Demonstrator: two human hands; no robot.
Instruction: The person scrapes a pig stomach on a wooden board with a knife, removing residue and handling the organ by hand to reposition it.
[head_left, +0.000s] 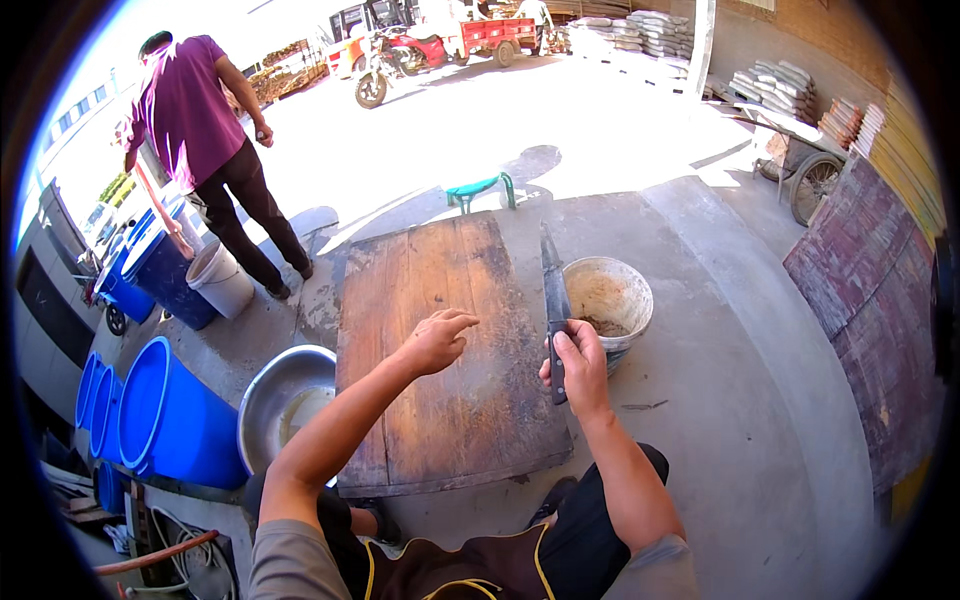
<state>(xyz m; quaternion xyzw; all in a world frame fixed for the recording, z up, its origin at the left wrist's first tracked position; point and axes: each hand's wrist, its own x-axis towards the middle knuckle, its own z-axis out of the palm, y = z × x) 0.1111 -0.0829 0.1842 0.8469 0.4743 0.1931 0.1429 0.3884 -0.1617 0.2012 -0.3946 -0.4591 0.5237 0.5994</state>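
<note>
My right hand (579, 364) grips the dark riveted handle of a long kitchen knife (556, 296), its blade pointing away from me. The knife is held upright over the right edge of a worn wooden board (450, 420), beside a dirty white bucket (637, 289) with brownish residue inside. My left hand (439, 341) is above the middle of the board, fingers partly spread and holding nothing. A metal basin (259, 397) with a little liquid stands at the board's left side, partly behind my left forearm.
Blue plastic tubs (180, 420) stand left of the basin. A person (191, 112) in a purple shirt stands at the upper left near blue barrels and a white bucket (221, 281). A green stool (476, 185) is beyond the board; a handcart (802, 157) is at right.
</note>
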